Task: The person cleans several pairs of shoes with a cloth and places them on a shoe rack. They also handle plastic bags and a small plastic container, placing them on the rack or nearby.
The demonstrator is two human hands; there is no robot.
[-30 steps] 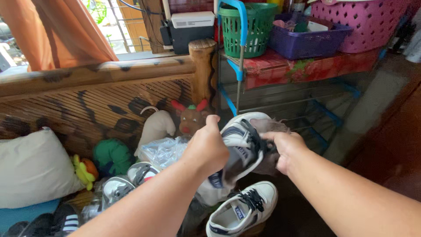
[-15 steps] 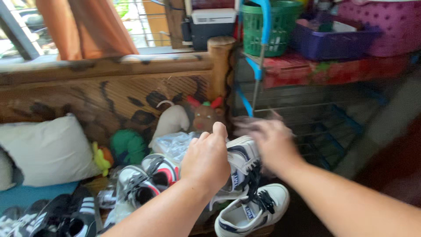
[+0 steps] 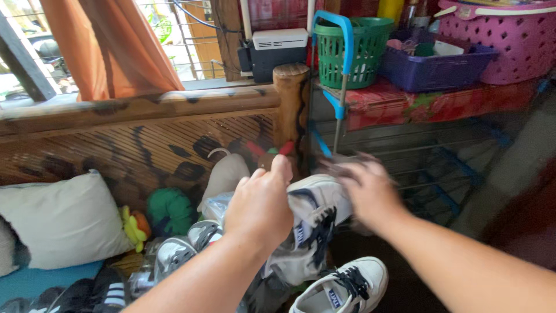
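Observation:
My left hand (image 3: 260,206) grips a white sneaker with navy trim and black laces (image 3: 315,211) and holds it up in front of me. My right hand (image 3: 370,194) is blurred with motion against the sneaker's toe end, closed on a grey-brown cloth (image 3: 347,165) that shows above the fingers. Below, the matching sneaker (image 3: 347,287) lies on its sole with the opening upward.
A bamboo bench backrest (image 3: 145,133) and post (image 3: 289,98) stand behind. A white cushion (image 3: 52,217), plush toys (image 3: 168,211) and other shoes (image 3: 174,255) lie at the left. A green basket (image 3: 347,49), purple tray (image 3: 428,66) and pink basket (image 3: 504,40) sit on a red-covered shelf.
My right hand has swept the cloth along the held sneaker from its side up toward the toe. The view has shifted, and the lower sneaker now sits nearer the bottom edge.

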